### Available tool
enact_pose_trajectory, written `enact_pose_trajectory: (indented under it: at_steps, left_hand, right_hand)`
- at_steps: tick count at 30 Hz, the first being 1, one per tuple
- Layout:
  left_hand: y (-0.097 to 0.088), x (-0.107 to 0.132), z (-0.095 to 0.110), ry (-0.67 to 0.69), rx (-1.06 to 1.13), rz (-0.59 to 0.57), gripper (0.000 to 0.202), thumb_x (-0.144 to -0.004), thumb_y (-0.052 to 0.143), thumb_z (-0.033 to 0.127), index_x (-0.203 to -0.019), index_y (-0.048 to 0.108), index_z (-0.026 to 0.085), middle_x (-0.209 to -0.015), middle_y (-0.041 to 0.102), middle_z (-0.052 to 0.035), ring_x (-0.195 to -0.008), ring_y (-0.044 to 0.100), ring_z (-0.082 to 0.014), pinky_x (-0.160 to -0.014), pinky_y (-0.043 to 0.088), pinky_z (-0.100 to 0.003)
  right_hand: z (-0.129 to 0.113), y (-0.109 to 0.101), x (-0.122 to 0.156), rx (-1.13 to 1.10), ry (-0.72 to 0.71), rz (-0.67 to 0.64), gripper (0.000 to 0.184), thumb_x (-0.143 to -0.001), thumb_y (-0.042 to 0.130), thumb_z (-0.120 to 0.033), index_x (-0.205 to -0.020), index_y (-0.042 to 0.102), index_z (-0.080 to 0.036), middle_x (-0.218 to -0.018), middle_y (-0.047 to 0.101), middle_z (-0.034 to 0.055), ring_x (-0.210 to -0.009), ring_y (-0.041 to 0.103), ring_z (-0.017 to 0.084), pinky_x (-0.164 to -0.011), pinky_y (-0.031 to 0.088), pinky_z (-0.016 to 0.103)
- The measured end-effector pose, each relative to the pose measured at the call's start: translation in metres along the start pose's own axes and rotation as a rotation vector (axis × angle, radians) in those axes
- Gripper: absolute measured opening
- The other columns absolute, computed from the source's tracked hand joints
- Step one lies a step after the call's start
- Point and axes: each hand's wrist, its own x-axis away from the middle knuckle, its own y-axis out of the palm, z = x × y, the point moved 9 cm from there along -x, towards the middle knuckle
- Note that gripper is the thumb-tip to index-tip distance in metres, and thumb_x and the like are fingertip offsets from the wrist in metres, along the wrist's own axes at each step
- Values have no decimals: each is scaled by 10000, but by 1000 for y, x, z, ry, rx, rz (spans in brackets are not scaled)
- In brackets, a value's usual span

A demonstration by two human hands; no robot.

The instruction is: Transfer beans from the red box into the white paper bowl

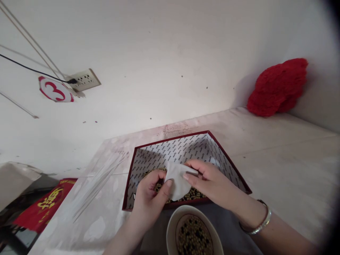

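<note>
A small piece of white cloth (177,186), perhaps a little pouch, is stretched between my two hands. My left hand (151,198) pinches its left edge between thumb and fingers. On the other side, my right hand (209,180) grips the upper right part, thumb in front. Both hands hover over an open box (175,150) with a dark red rim and a printed white lining. Gold and black beads (196,194) lie in the box, partly hidden by the hands and cloth. Just in front, a pale bowl (170,232) holds more such beads (193,233).
Thin whitish strands (101,184) lie on the covered table (281,163), left of the box. A fluffy red bundle (278,88) sits in the far right corner. On the wall are a power strip (86,80) and a plugged-in black cord. A red bag (47,207) is at the lower left.
</note>
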Motion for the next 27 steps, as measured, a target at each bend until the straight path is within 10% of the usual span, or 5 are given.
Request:
enact_pose_trajectory:
  at_steps: [8, 13, 27]
  left_hand:
    - [-1, -1, 21, 203, -34, -5, 151, -819, 499, 118, -875, 593, 222, -866, 606, 3, -833, 566, -129, -738, 439, -241]
    - [11, -1, 29, 231, -40, -105, 208, -781, 489, 51, -856, 600, 211, -875, 591, -9, -847, 570, -136, -737, 448, -255]
    - [11, -2, 20, 138, -114, -132, 199, -717, 469, 27, -746, 568, 196, -824, 587, -3, -809, 568, -140, -712, 444, -256]
  right_hand:
    - [-19, -2, 7, 6, -249, 74, 551, -776, 534, -110, -1270, 408, -320, -1130, 510, 21, -958, 520, 136, -817, 441, 279]
    - [-36, 10, 11, 149, -433, -27, 416, -729, 538, -19, -1067, 585, -257, -1152, 481, 27, -1083, 474, 124, -952, 360, 261]
    - [-20, 14, 5, 316, -262, -6, 152, -681, 619, -113, -771, 522, -187, -846, 537, -13, -822, 506, 126, -729, 381, 250]
